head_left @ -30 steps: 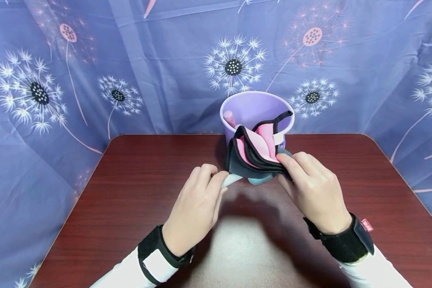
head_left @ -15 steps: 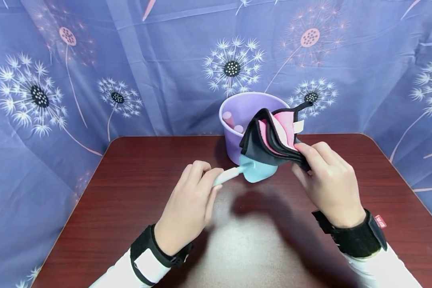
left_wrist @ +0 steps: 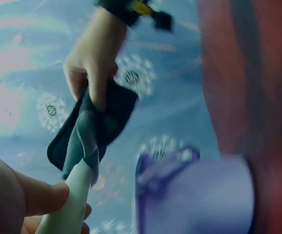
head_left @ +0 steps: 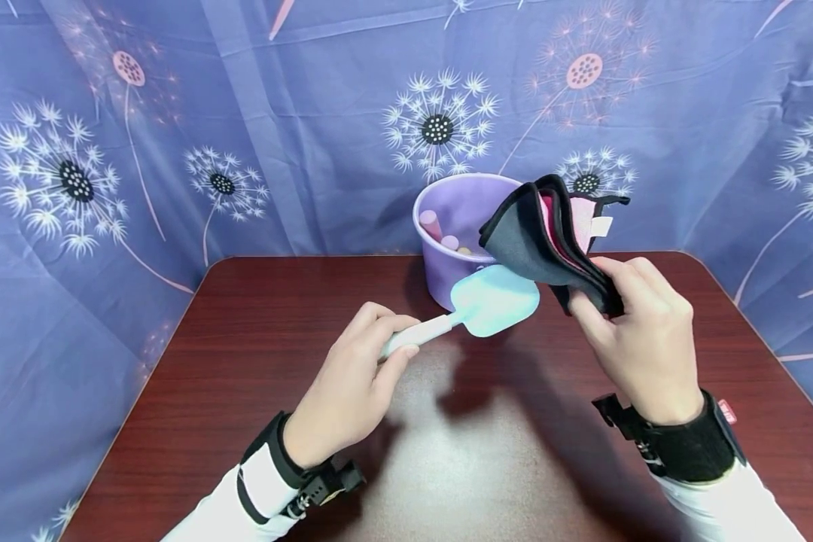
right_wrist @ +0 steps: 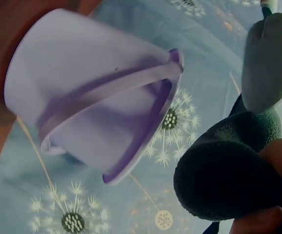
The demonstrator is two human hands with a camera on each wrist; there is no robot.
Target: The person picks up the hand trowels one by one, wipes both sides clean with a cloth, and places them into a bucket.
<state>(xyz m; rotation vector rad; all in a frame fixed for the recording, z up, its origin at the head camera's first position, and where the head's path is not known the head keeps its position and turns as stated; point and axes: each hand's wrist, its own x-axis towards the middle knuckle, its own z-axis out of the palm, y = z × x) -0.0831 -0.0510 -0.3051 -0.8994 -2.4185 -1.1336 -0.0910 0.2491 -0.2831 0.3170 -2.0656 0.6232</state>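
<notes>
My left hand grips the pale handle of a small light-blue shovel, whose rounded blade points right. My right hand pinches a folded cloth, dark grey outside, pink inside, with black edging, a white tag and a loop. The cloth is held up just beyond the blade, at the right side of a purple bucket. In the right wrist view the shovel is close to the cloth; whether they touch I cannot tell. From the left wrist, the cloth shows behind the shovel handle.
The bucket stands upright at the back of the dark red wooden table. Inside it show pink rod ends and a small yellowish piece. A blue dandelion-print curtain hangs behind. The bucket's handle hangs down its side.
The cloth has moved right and up with my right hand, away from the shovel, baring its blade. My left hand has drawn slightly left, and the shovel's blade has turned and lifted.
</notes>
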